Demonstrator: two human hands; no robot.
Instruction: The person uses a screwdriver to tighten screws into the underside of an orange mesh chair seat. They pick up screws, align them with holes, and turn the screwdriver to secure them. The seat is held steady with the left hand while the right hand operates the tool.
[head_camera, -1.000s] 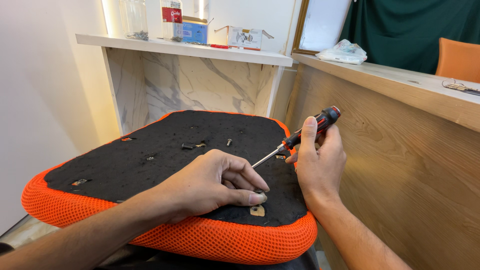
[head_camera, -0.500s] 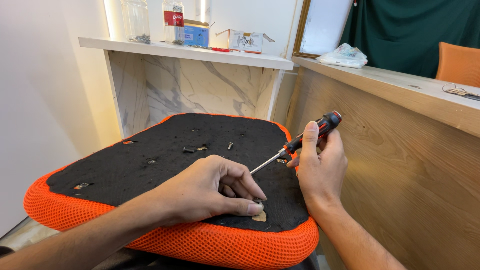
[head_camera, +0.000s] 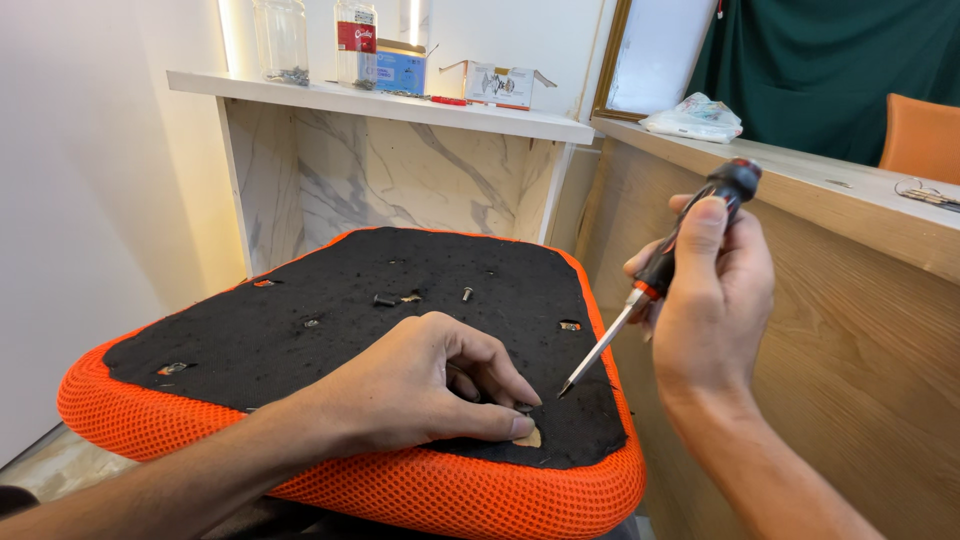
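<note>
An upturned seat cushion (head_camera: 300, 330) with an orange mesh rim and a black felt underside lies in front of me. My left hand (head_camera: 420, 385) rests on its near right part, fingertips pinched around a small part by a hole where pale wood shows. My right hand (head_camera: 715, 290) grips a black and red screwdriver (head_camera: 655, 275); its tip hovers just right of my left fingers, slightly above the felt. Loose screws (head_camera: 385, 299) lie near the middle of the felt.
A wooden counter panel (head_camera: 850, 330) stands close on the right. Behind is a white shelf (head_camera: 400, 105) with jars, small boxes and a red tool. A white wall runs along the left. An orange chair back (head_camera: 920, 135) shows at far right.
My right hand has lifted the screwdriver and drawn its tip back from the left fingers. The left hand has stayed on the felt.
</note>
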